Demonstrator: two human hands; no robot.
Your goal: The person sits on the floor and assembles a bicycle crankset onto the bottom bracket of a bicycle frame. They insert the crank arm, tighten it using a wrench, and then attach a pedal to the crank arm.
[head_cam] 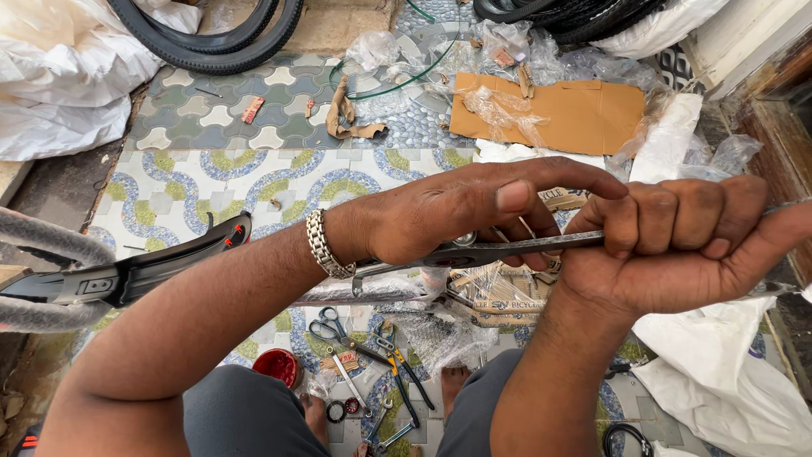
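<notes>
My right hand [677, 245] is closed around a long flat metal bar [507, 250] that runs left to right in front of me. My left hand [457, 211] lies over the same bar, fingers curled onto it next to the right hand, a metal chain bracelet [326, 245] on its wrist. Under the hands lies a bicycle part wrapped in clear plastic [406, 292]. A black bicycle saddle [144, 271] sticks out at the left, close to my left forearm.
On the patterned tile floor [194, 182] by my bare feet lie scissors [334, 330], pliers [397, 360], spanners and a red lid [276, 366]. Cardboard [575, 114], plastic wrapping and black tyres [211, 38] lie ahead. White bags [727, 381] sit at right and upper left.
</notes>
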